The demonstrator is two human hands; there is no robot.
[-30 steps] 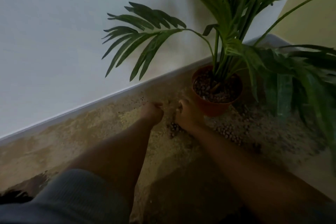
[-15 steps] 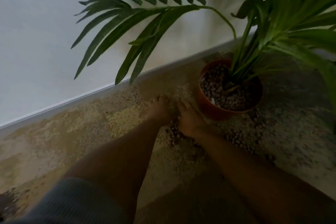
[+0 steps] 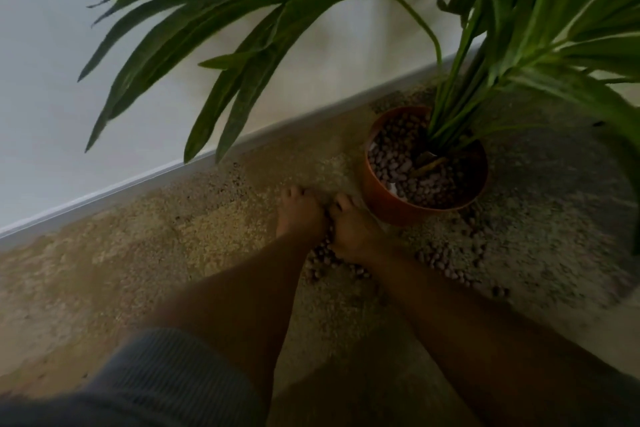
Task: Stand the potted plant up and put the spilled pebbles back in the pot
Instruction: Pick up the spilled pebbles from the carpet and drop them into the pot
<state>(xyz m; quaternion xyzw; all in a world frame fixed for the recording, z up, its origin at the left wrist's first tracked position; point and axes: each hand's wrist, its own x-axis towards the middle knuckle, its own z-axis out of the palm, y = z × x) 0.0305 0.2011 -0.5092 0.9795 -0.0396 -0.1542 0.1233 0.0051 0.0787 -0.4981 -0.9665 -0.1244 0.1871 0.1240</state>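
Note:
The orange pot [image 3: 381,199] stands upright on the floor near the wall, filled with brown pebbles [image 3: 408,166] around the green plant's [image 3: 460,87] stems. Just left of the pot, my left hand [image 3: 298,215] and my right hand [image 3: 351,230] lie side by side on the floor, fingers curled down, cupping a small heap of spilled pebbles [image 3: 329,239] between them. More spilled pebbles [image 3: 450,262] are scattered on the floor in front of the pot and to the right of my right wrist.
A white wall with a skirting board [image 3: 173,172] runs diagonally behind the pot. Long fronds [image 3: 214,31] hang out over the floor to the left, above my hands. The speckled floor [image 3: 156,246] spreads to the left. A grey sleeve or trouser leg [image 3: 149,385] shows at bottom left.
My hands have drawn closer together around the pebbles beside the pot. The view has moved nearer, so the pot and fronds appear larger and further right.

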